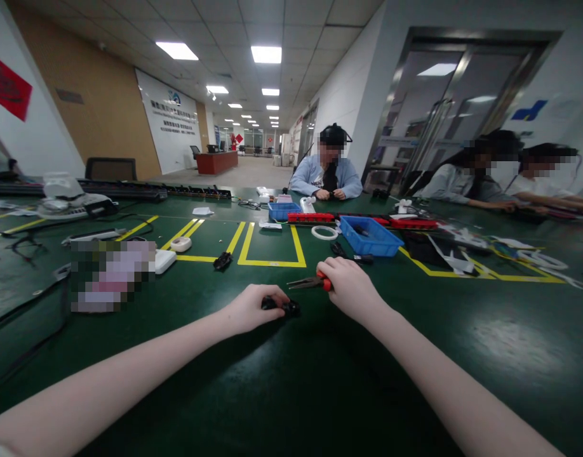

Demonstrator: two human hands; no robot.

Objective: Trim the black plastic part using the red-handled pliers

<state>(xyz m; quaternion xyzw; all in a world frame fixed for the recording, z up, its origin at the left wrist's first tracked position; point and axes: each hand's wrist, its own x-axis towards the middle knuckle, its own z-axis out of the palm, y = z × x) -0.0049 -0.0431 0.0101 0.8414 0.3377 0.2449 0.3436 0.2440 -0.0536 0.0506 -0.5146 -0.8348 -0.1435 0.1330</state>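
Head view: black part sits between left fingers.

Our Count, Near to Far

We count two bare hands near us, left hand and right hand; one pair of pliers; one black piece at the left, another black item farther left; two blue trays far; one person far, two people right.

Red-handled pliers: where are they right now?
In the head view, the red-handled pliers are just right of centre, held in the right hand and pointing left, close to the black part in the left hand.
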